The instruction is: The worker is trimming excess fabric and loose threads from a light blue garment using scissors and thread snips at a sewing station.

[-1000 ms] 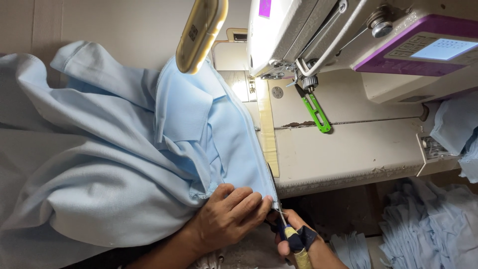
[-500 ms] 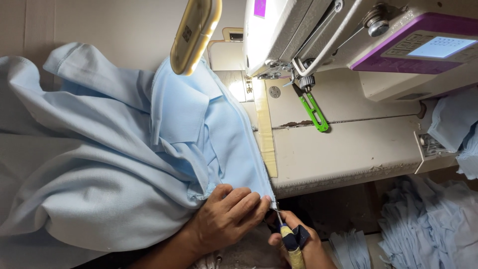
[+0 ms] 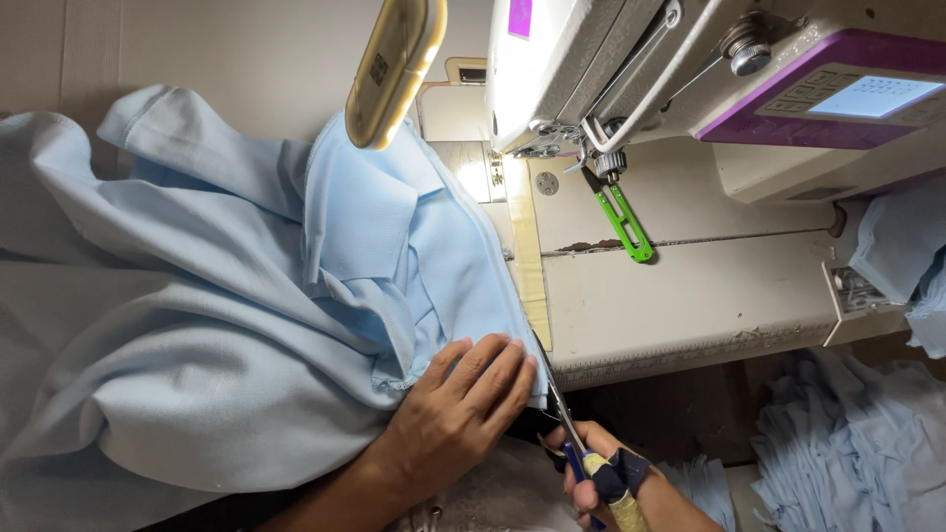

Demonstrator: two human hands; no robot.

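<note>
1. Left hand lay flat, fingers spread and pressed on the light blue shirt near its lower right edge, gripping nothing.
2. Right hand closed around the handles of the scissors, blades pointing up along the shirt's edge, just beside the left fingertips.
3. Shirt draped across the left side of the sewing table, collar folded toward the middle.
4. Sewing machine stood above the table at upper right.
5. Green thread snips rested on the table beneath the machine's needle area.
6. Pale lamp hung over the shirt.
7. Pile of blue fabric sat low at the right.
</note>
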